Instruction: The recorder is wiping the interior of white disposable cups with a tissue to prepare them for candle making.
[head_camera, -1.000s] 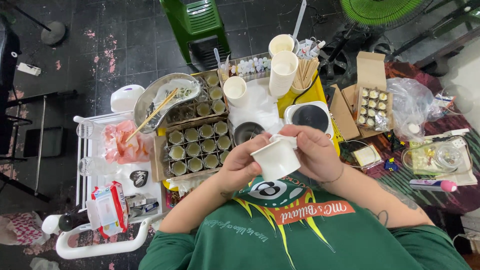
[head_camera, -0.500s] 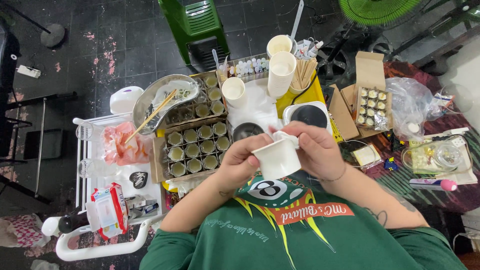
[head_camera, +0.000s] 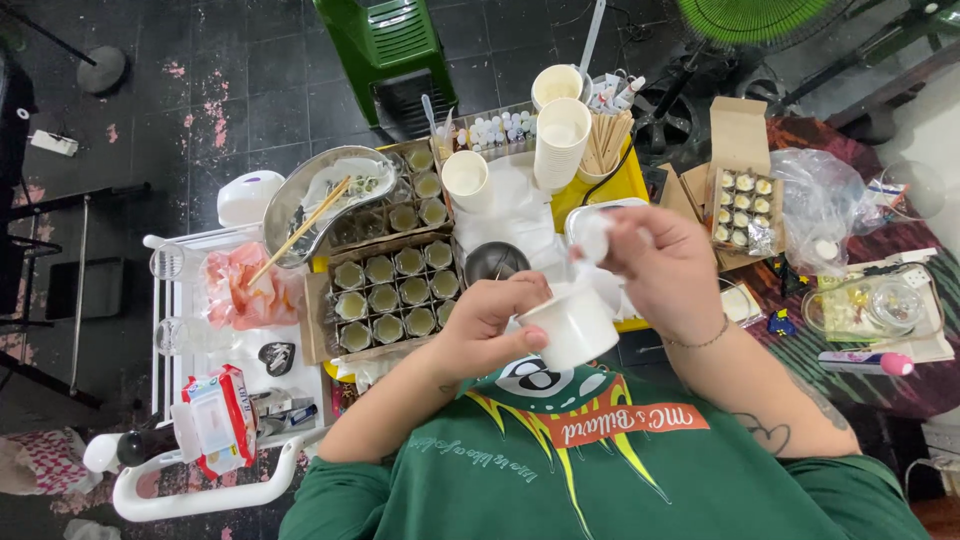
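Observation:
My left hand (head_camera: 493, 312) grips a white paper cup (head_camera: 574, 328) close to my chest, thumb across its rim. My right hand (head_camera: 660, 268) is raised just above and to the right of the cup, pinching a small white round piece (head_camera: 594, 238) between its fingertips. Just behind the cup sit a dark round bowl (head_camera: 496, 262) and a cardboard tray of several small green-filled jars (head_camera: 389, 295).
A stack of white paper cups (head_camera: 561, 140) and a single cup (head_camera: 466, 180) stand at the back by wooden sticks (head_camera: 606, 140). A metal bowl with chopsticks (head_camera: 318, 200) lies at the left. An open box of small jars (head_camera: 742, 205), a plastic bag (head_camera: 822, 205) and a green stool (head_camera: 392, 45) surround the work area.
My right hand has let go of the cup and lifted up to the right with a small white piece. My left hand alone now holds the cup.

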